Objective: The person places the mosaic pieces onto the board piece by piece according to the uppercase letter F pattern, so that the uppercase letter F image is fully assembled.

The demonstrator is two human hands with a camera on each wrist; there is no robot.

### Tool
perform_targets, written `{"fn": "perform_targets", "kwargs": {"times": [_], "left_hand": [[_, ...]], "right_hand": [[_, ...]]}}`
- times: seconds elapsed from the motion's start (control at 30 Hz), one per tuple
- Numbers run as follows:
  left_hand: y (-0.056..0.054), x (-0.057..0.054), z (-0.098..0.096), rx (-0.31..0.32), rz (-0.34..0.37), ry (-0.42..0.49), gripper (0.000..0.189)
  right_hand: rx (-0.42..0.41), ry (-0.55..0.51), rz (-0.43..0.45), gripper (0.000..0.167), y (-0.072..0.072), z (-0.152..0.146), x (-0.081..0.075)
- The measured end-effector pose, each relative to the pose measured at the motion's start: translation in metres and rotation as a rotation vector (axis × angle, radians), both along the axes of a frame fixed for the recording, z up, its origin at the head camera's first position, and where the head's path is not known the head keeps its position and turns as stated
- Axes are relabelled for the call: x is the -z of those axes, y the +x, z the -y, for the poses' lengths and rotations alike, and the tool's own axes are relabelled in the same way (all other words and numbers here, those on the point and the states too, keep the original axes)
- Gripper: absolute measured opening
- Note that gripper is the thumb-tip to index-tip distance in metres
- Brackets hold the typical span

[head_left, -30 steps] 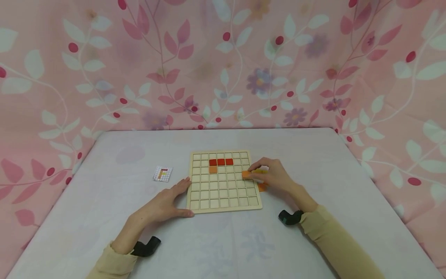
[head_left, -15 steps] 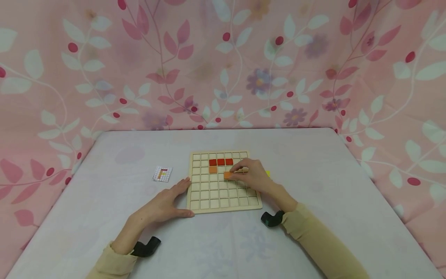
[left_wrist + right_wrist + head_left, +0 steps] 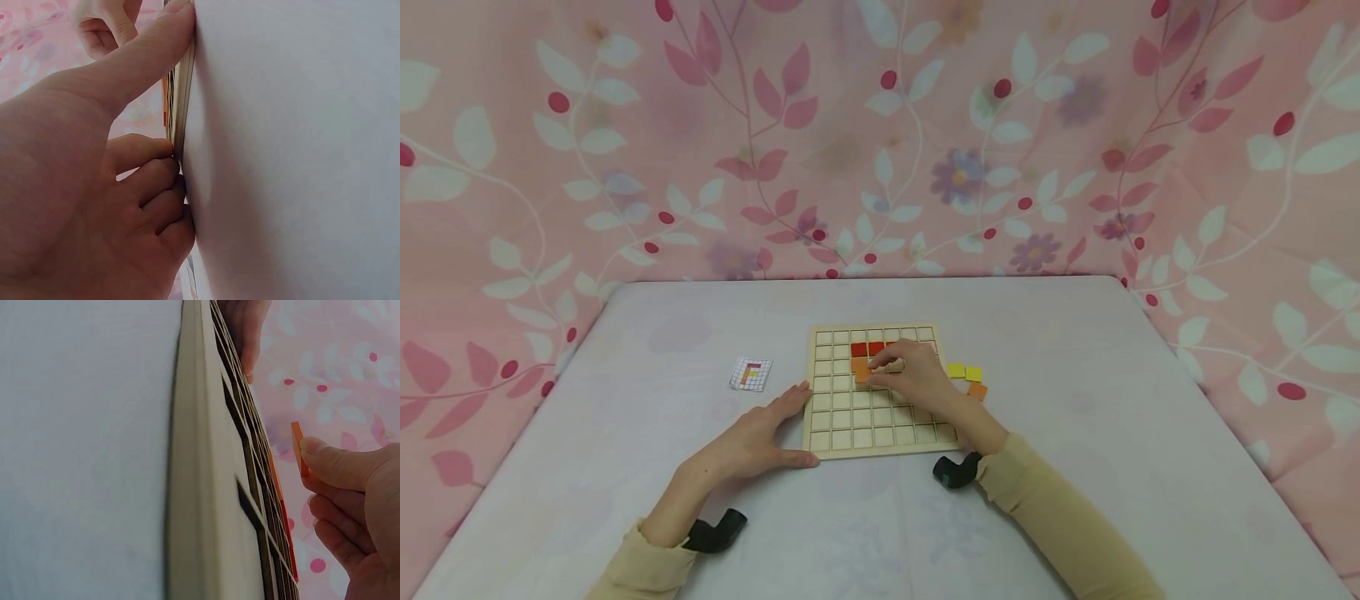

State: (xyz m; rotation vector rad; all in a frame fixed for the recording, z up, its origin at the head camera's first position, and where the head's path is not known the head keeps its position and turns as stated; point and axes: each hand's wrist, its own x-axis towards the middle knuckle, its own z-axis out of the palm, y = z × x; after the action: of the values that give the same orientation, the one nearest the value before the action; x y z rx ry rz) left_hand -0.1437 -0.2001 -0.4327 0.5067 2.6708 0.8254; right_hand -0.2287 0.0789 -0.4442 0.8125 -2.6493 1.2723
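A wooden grid board [image 3: 883,419] lies flat on the table. My right hand [image 3: 916,373] pinches a square orange tile [image 3: 299,450] between thumb and forefinger. In the right wrist view the tile is tilted and held above the grid. It overlaps the column just below a seated orange tile [image 3: 858,364]. Red tiles [image 3: 867,348] fill part of a row above, partly covered by the hand. My left hand [image 3: 752,437] rests at the board's left side, its thumb [image 3: 150,59] near the front corner and its fingers spread along the edge.
Right of the board lie two yellow tiles [image 3: 964,372] and an orange tile [image 3: 977,391]. A small printed grid card [image 3: 750,374] with a coloured pattern sits to the left. A floral cloth [image 3: 880,150] hangs behind the white-covered table [image 3: 880,533].
My right hand has carried the orange tile leftward from the board's right edge to beside the seated orange tile. The loose tiles at right are uncovered. My left hand stays put.
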Motion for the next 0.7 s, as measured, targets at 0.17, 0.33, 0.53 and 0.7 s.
{"fn": "perform_targets", "kwargs": {"times": [0.17, 0.33, 0.53, 0.7], "left_hand": [[0.001, 0.000, 0.000, 0.001, 0.006, 0.002, 0.105], [0.000, 0.000, 0.001, -0.002, 0.004, 0.002, 0.105], [0.000, 0.000, 0.001, 0.002, 0.000, 0.006, 0.104], [-0.001, 0.001, 0.001, 0.005, -0.003, 0.000, 0.104]], "right_hand": [[0.010, -0.017, 0.024, 0.021, 0.001, 0.004, 0.005], [0.008, -0.004, -0.018, 0.021, 0.001, 0.006, 0.010], [0.014, 0.020, -0.031, 0.019, 0.002, 0.007, 0.014], [0.004, 0.062, -0.095, 0.020, 0.002, 0.008, 0.016]]}}
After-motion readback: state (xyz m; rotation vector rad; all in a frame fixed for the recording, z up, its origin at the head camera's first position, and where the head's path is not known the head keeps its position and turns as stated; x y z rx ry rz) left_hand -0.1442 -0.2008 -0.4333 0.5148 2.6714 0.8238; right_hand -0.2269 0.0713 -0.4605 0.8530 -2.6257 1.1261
